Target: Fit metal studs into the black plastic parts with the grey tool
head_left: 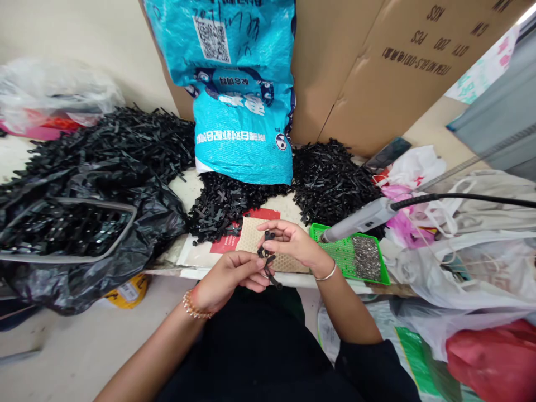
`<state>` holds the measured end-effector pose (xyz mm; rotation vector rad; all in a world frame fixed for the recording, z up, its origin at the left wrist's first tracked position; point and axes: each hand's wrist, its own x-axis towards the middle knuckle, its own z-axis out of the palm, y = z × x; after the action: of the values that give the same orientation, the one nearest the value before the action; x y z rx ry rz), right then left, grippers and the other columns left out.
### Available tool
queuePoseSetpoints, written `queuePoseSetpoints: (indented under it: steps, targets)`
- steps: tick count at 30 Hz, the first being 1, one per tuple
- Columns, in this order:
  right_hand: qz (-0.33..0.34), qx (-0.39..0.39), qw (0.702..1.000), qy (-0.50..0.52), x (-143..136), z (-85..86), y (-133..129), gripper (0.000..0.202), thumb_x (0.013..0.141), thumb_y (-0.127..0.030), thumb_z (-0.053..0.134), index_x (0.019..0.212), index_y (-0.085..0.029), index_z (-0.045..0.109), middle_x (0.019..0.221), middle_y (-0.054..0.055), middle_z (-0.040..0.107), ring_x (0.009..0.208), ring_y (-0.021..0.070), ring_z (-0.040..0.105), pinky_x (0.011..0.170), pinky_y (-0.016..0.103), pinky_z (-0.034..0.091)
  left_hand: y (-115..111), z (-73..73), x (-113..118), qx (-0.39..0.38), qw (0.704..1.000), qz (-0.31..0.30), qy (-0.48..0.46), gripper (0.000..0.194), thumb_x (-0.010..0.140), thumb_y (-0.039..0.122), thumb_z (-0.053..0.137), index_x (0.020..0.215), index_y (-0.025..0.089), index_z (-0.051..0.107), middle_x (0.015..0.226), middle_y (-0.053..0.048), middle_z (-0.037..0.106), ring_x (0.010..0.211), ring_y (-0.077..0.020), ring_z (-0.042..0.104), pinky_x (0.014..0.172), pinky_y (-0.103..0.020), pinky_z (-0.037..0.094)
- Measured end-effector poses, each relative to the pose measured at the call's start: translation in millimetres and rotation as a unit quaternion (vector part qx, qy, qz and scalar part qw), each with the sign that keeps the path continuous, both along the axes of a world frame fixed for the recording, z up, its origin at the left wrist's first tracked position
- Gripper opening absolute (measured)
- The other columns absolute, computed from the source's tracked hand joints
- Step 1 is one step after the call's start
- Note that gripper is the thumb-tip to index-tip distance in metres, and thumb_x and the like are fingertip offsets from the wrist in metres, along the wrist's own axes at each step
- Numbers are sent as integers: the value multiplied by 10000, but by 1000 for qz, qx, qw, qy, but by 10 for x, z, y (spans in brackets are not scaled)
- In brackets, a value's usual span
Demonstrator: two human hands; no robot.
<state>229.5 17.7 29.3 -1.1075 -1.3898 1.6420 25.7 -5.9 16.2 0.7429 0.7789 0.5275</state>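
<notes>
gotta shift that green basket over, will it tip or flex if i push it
The green basket looks low and wide, so probably won't tip. Its thin, perforated plastic may flex a little. The small metallic bits heaped at one end could slide and make that side heavier.

- Before us, on the table [190, 248], we have a mat [248, 230] partly over a card [270, 214].
- Beyond it, we see a sack [247, 123] above the middle pile [213, 206], before a carton [335, 67].
- Left of these, we have the left pile [142, 134]; nearer us, a tray [134, 211] on a bag [167, 204].
- Right, we find the right pile [333, 178]; nearer us, a basket [341, 254] holding bits [366, 257].
</notes>
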Motion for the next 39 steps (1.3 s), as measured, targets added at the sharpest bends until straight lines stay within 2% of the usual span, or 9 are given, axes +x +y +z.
queuePoseSetpoints:
  steps: [5,10,18,25,29,39]
  targets:
    - [1,-29,999,46,-9,11,38,383,745,-268,826,1095,-221,676,1008,3,696,870,99,665,791,242,561,29,12,-11,-19,1000,-4,0,410,650,481,902,757,116,747,723,-105,778,632,-170,735,625,-241,592]
    - [24,-69,995,67,5,-6,74,420,762,-260,813,1136,-197,632,911,1,716,828,102,683,753,238,563,72,-1,-26,-29,999,-14,-2,394,650,458,909,758,109,760,715,-111,777,632,-175,740,612,-237,600]
    - [23,-107,990,92,18,-63,91,478,756,-267,823,1162,-210,576,907,12,732,802,117,709,722,245,566,134,-51,-33,-30,999,-27,8,382,652,448,907,779,113,774,716,-117,777,614,-171,731,599,-234,596]
    - [36,-7,999,27,66,13,116,472,772,-248,805,1188,-212,583,974,12,711,884,112,686,802,253,545,148,-39,-30,50,996,-19,78,399,724,514,835,794,130,756,727,-111,777,613,-164,719,615,-240,579]
    - [50,9,999,18,89,20,143,451,783,-241,790,1178,-202,576,1006,23,720,914,115,686,866,277,543,154,-37,-29,57,994,-5,92,417,706,533,838,787,137,735,693,-102,770,591,-160,709,597,-235,572]
    - [67,34,997,3,131,-29,182,409,821,-263,757,1192,-207,593,1040,39,710,970,138,689,881,300,560,162,-40,-12,89,989,2,116,430,719,552,817,786,136,733,683,-91,759,578,-160,696,587,-244,568]
